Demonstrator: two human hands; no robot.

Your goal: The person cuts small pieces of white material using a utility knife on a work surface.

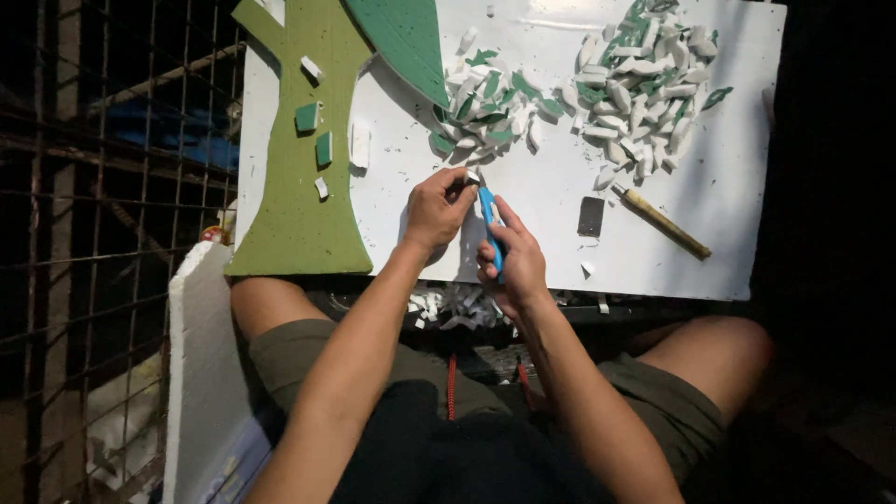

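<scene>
Blue knife (491,229) gripped in right hand (516,266) — left hand (437,207) pinches small foam bit (472,175) over white board (551,201).

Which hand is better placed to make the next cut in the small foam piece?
Probably the right hand: it already grips the blue cutter, blade toward the small foam piece pinched by the left hand.

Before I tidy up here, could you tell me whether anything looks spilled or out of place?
Yes: white foam offcuts have fallen off the white board's near edge by the lap, beneath the right hand holding the blue knife. The leaf pieces lie in loose piles.
</scene>
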